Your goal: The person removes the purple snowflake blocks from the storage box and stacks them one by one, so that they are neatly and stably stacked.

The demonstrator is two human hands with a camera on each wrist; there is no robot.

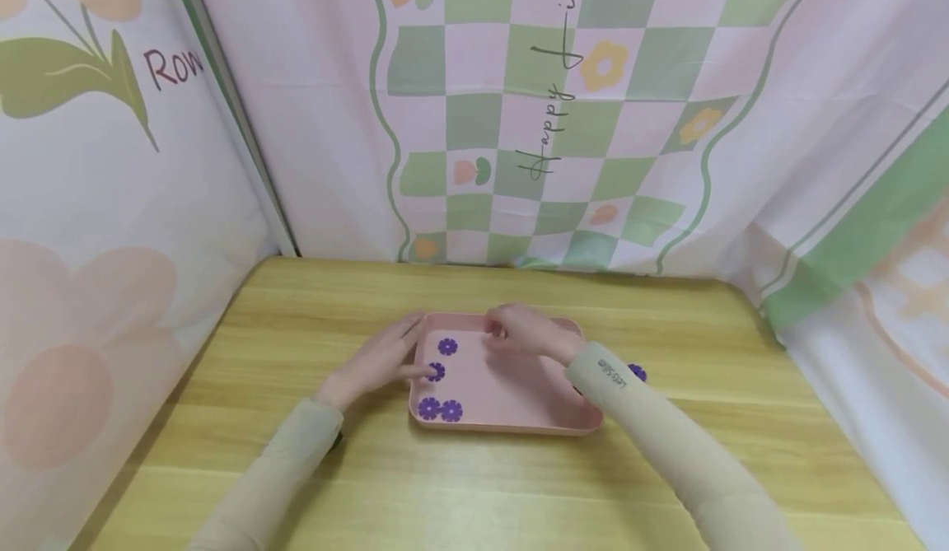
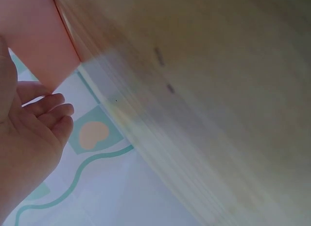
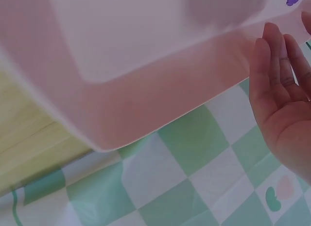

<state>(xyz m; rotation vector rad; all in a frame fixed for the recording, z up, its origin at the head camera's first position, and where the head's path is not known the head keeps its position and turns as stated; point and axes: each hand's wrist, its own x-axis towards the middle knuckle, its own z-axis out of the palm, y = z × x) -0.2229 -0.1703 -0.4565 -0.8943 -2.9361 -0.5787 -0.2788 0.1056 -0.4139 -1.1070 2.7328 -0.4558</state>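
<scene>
A shallow pink tray (image 1: 526, 394) lies on the table, with several purple flower-shaped discs (image 1: 451, 411) toward its left side. My left hand (image 1: 380, 361) straddles the tray's left wall near the far corner. Its thumb reaches inside over one purple disc (image 1: 436, 372), partly covering it; its fingers touch the outside of the corner in the left wrist view. Above the tray's far part hangs my right hand (image 1: 530, 330), fingers bent loosely. In the right wrist view its fingers (image 3: 274, 56) are near the far rim, thumb apart, with nothing visible between them.
Another purple disc (image 1: 638, 372) lies to the right of the tray, partly hidden by the right sleeve. The wooden table (image 1: 474, 493) ends at a checked curtain (image 1: 511, 197) behind, with patterned cloth at both sides.
</scene>
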